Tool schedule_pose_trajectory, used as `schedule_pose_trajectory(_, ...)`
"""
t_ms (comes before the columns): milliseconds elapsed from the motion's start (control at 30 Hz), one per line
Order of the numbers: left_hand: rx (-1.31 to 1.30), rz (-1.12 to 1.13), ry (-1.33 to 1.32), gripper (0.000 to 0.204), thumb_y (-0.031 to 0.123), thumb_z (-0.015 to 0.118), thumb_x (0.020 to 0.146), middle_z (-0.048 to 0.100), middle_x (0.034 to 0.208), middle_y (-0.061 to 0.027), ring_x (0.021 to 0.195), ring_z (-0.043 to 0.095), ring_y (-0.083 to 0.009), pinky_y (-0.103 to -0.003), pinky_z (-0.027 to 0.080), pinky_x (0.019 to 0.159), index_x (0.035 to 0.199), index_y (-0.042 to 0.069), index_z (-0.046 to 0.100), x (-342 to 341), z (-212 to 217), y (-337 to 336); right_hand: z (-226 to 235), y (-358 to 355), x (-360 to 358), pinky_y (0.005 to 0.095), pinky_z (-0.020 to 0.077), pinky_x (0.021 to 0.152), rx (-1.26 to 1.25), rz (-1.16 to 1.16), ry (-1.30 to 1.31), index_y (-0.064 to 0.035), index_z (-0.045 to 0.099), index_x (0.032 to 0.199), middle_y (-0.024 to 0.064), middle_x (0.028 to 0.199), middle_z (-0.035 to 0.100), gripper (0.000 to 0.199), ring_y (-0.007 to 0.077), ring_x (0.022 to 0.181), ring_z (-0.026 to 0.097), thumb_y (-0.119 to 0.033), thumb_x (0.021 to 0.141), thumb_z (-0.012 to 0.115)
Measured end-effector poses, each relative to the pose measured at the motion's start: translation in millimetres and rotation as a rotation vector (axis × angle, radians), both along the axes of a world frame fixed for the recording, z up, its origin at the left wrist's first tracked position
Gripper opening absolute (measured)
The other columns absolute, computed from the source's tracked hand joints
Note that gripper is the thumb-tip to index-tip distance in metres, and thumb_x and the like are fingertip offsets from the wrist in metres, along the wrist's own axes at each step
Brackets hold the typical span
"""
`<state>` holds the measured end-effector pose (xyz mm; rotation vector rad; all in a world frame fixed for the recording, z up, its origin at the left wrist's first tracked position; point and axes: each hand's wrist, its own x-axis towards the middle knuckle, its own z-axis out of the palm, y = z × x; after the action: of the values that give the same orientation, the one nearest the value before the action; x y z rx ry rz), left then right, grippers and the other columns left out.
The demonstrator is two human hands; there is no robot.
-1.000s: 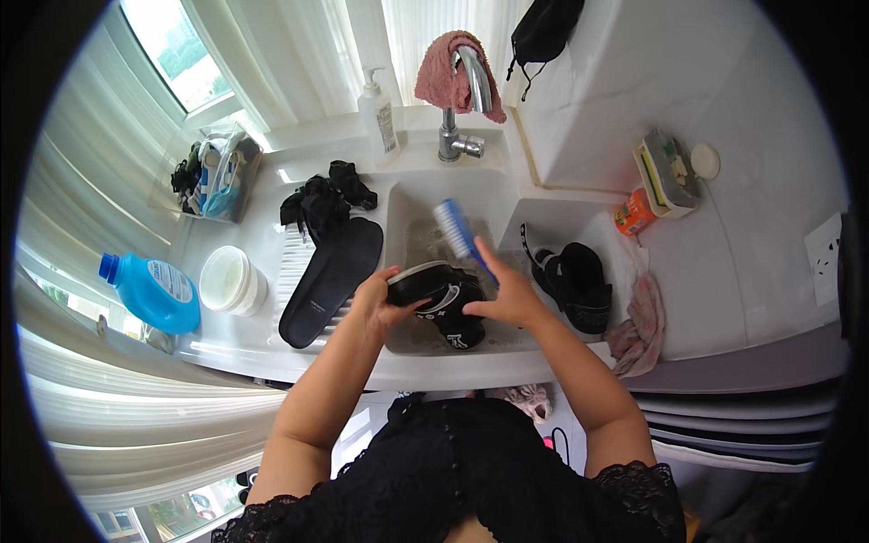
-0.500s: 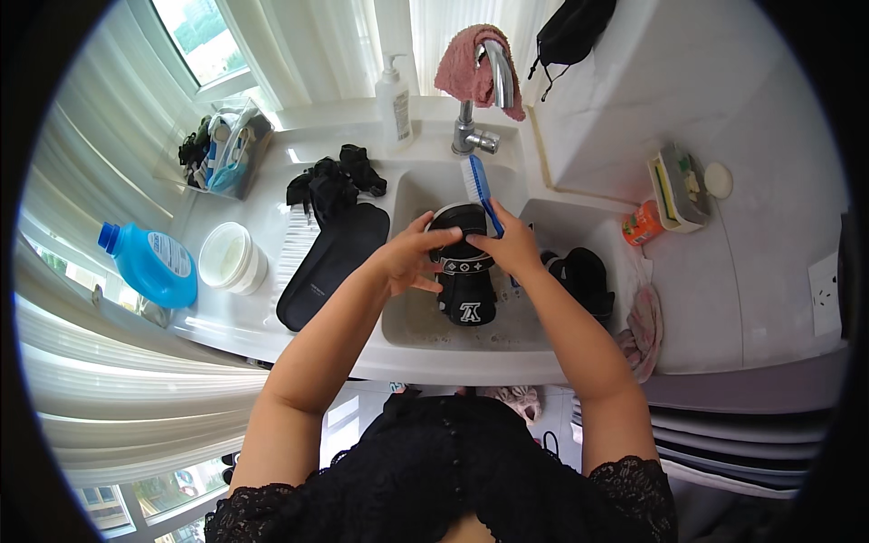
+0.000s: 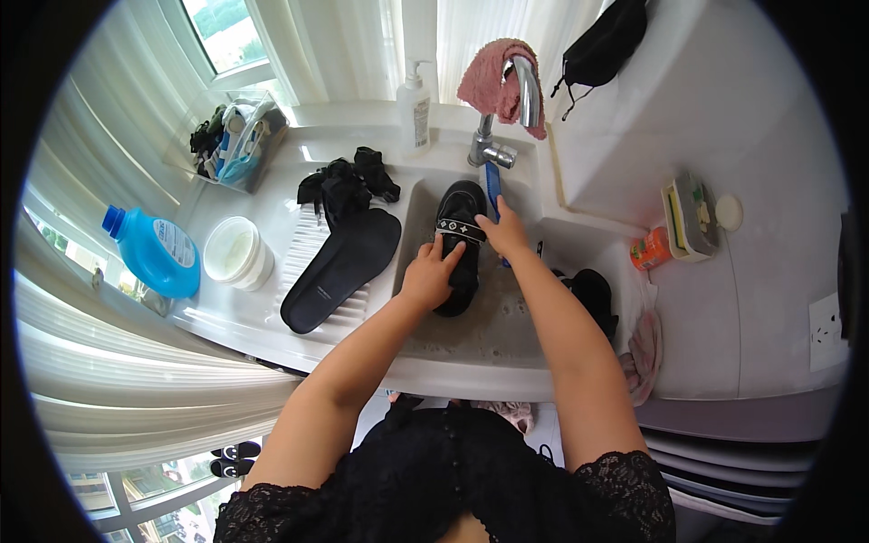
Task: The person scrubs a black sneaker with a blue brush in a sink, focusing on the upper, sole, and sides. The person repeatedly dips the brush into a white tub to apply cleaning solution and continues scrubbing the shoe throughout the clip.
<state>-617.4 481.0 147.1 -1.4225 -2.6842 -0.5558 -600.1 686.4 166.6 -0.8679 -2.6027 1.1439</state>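
Observation:
A black shoe (image 3: 465,204) with a white-patterned strap lies in the left basin of the sink (image 3: 425,348), toe toward the faucet. My left hand (image 3: 432,274) grips it near its opening, with two fingers stretched over the upper. Closed round a blue scrubbing brush (image 3: 492,185), my right hand (image 3: 503,233) is at the shoe's right side. The brush's bristles are mostly hidden. Another black shoe (image 3: 593,297) sits in the right basin, partly behind my right forearm. A black insole (image 3: 342,270) rests on the ribbed washboard area left of the basin.
Black crumpled cloth (image 3: 348,188) lies beyond the insole. Leftward stand a white tub (image 3: 237,255), a blue detergent bottle (image 3: 156,253) and a clear bin (image 3: 237,145). A pump bottle (image 3: 415,113) and a faucet (image 3: 489,149) draped with a pink cloth (image 3: 496,77) are at the back.
The shoe has tipped from toe-up to lying lengthwise, its upper now showing. My left hand has shifted down toward its opening. The brush has turned, and the whole view has shifted slightly.

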Motion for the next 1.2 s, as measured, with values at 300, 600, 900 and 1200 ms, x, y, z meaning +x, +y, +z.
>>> schedule_pose_trajectory(300, 0.053, 0.263, -0.409, 0.038, 0.043, 0.065, 0.080, 0.066, 0.082, -0.0195, 0.083, 0.063, -0.0392, -0.044, 0.050, 0.076, 0.095, 0.008, 0.068, -26.4, 47.9, 1.2, 54.4, 0.3, 71.3, 0.0445, 0.0463, 0.074, 0.330, 0.188, 0.065, -0.0106, 0.043, 0.137, 0.0221, 0.089, 0.063, 0.052, 0.0389, 0.084, 0.059, -0.021, 0.088, 0.058)
schedule_pose_trajectory(600, 0.179, 0.378, -0.647, 0.042, 0.038, 0.067, 0.082, 0.066, 0.094, -0.0188, 0.091, 0.063, -0.0350, -0.041, 0.048, 0.079, 0.101, 0.002, 0.059, -21.2, -18.6, 20.7, 17.7, -48.7, 184.5, 0.0375, 0.0482, 0.070, -0.160, 0.421, -0.178, -0.0064, 0.048, 0.133, 0.0203, 0.082, 0.062, 0.053, 0.0299, 0.071, 0.062, -0.017, 0.081, 0.057)
schedule_pose_trajectory(900, 0.466, 0.731, -1.624, 0.062, 0.049, 0.054, 0.090, 0.047, 0.127, -0.0122, 0.108, 0.052, -0.0286, -0.046, 0.054, 0.075, 0.134, 0.009, 0.039, -23.3, -40.2, 11.6, -30.2, -56.7, 131.0, 0.0401, 0.0502, 0.062, -0.361, 0.245, -0.447, -0.0008, 0.059, 0.120, 0.0186, 0.082, 0.064, 0.039, 0.0329, 0.067, 0.064, -0.013, 0.083, 0.056)
schedule_pose_trajectory(1200, 0.267, 0.611, -1.220, 0.070, 0.047, 0.054, 0.090, 0.045, 0.135, -0.0219, 0.117, 0.050, -0.0389, -0.049, 0.050, 0.084, 0.138, -0.001, 0.036, -17.5, -73.7, 21.3, -24.4, -50.8, 105.0, 0.0471, 0.0499, 0.082, 0.305, 0.538, -0.584, -0.0101, 0.060, 0.118, 0.0203, 0.097, 0.064, 0.036, 0.0383, 0.097, 0.061, -0.011, 0.083, 0.050)
